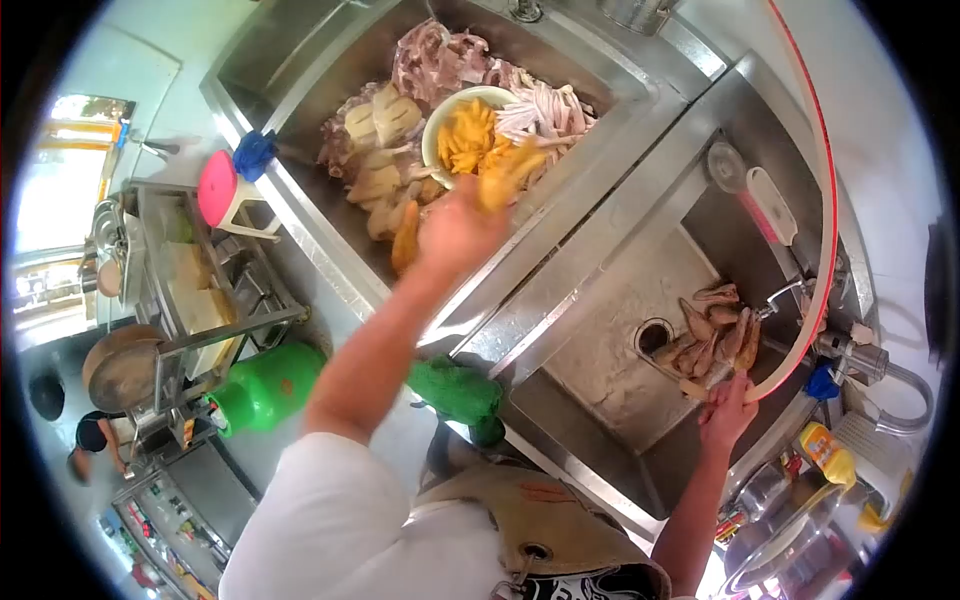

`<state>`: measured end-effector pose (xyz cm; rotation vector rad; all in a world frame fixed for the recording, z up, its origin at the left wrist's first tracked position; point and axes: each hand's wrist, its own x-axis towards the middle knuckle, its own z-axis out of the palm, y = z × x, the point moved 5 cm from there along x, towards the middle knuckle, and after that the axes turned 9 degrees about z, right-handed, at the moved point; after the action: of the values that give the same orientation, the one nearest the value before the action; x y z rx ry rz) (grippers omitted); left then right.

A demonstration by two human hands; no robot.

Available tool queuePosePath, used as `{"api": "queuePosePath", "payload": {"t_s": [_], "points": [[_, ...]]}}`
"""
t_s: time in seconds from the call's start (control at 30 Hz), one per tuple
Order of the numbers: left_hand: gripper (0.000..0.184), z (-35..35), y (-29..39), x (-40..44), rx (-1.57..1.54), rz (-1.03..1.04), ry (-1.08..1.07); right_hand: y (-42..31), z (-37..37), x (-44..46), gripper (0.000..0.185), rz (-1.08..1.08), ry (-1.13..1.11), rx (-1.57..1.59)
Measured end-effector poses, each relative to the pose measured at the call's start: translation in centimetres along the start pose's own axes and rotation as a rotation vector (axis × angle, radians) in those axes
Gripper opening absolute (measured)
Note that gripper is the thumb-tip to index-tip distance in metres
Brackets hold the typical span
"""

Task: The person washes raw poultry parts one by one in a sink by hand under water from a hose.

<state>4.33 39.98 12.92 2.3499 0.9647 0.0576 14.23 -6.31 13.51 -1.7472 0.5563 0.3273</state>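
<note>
Over the left sink (330, 235), my left hand (462, 228) is closed on yellow chicken feet (508, 178), blurred by motion. Just beyond it, a pale bowl (432, 140) holds more yellow feet. Raw poultry pieces (380, 190) and pink meat (430, 65) lie around the bowl, with pale strips (545, 110) to its right. My right hand (728, 408) is in the right sink (600, 340), its fingers closed at the end of a brown poultry piece (747, 345). Similar brown pieces (695, 345) lie beside the drain.
A green cloth (455, 390) hangs on the sink's front edge. A faucet (905, 400) and yellow bottle (828, 452) stand at right. At left are a green gas cylinder (265, 388), a pink-topped stool (215, 190), metal shelving (230, 325) and another person (95, 435).
</note>
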Motion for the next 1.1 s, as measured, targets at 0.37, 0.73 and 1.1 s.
{"api": "queuePosePath", "payload": {"t_s": [0.37,0.73,1.1], "points": [[0.021,4.2,-8.2,-0.2,0.341,0.32,-0.422,0.5,-1.3,3.8,0.035,-0.008,-0.092,-0.184],[0.04,39.3,17.0,-14.8,-0.171,0.441,-0.959,2.6,-2.0,4.7,0.031,-0.092,-0.101,-0.182],[0.048,54.5,18.5,-17.3,0.037,0.774,-0.605,1.7,-4.5,3.4,0.012,-0.455,-0.162,-0.399]]}}
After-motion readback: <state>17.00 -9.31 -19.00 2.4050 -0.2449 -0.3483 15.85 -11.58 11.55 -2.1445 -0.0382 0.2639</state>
